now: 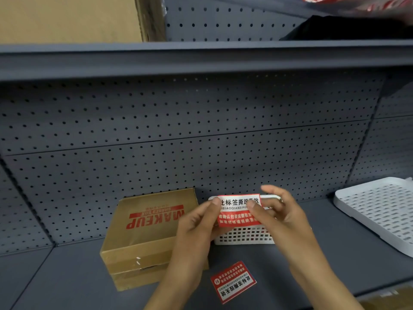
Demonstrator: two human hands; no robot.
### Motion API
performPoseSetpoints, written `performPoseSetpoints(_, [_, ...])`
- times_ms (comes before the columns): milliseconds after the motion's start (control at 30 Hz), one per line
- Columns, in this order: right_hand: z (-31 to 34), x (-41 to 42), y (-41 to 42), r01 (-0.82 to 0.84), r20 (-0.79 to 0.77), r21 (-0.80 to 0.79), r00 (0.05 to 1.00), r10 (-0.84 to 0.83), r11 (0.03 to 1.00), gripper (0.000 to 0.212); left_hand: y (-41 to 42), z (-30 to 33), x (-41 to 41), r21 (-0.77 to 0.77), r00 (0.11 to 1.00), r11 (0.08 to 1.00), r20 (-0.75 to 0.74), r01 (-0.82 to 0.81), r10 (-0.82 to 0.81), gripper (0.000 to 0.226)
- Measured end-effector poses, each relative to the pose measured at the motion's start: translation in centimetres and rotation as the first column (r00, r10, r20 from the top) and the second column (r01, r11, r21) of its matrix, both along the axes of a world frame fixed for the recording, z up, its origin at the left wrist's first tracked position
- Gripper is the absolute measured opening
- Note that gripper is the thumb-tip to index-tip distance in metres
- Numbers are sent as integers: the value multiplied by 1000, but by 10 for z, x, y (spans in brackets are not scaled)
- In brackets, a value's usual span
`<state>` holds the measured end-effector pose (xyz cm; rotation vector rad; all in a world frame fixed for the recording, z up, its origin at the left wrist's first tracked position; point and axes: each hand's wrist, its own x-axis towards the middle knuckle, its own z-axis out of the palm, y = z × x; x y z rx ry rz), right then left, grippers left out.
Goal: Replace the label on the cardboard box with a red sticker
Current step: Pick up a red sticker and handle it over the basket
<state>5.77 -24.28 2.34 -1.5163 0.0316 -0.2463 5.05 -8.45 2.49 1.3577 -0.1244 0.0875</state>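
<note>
The red sticker (pixel 238 211) is a rectangle with a white band along its top carrying black Chinese characters and small Latin letters, and a red lower part with white print. It is held up flat, face toward the camera, between both hands. The left hand (pixel 196 222) pinches its left edge with the thumb on the front at the upper corner and the fingers closed behind. The right hand (pixel 277 213) pinches the right side, thumb pressed on the front, index finger raised above the top edge.

Just behind the hands stands a small white perforated basket (pixel 243 237). To the left of the left hand, partly covered by its wrist, the cardboard box (pixel 143 238) sits on the grey shelf (pixel 67 276); its lid shows red "MAKEUP" lettering upside down, and a taped seam runs along the near side. Below the hands, between the forearms, a second sticker (pixel 233 281) of the same design lies flat on the shelf, turned at an angle. Well to the right of the right hand a larger white perforated tray (pixel 377 211) rests tilted. A pegboard wall (pixel 178 130) rises behind.
</note>
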Motion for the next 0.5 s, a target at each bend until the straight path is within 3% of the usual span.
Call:
performPoseSetpoints(167, [-9,7,3,315,270,-280,932,-241,907,32,1,0,-3,36,998,999,57,22,-24,36])
performPoseSetpoints(367, [-7,6,8,423,483,-421,853,-196,802,17,7,0,5,159,992,986,122,-51,31,49])
performPoseSetpoints(500, [-5,9,11,520,561,-529,807,-184,670,24,9,1,5,218,980,974,197,-61,17,60])
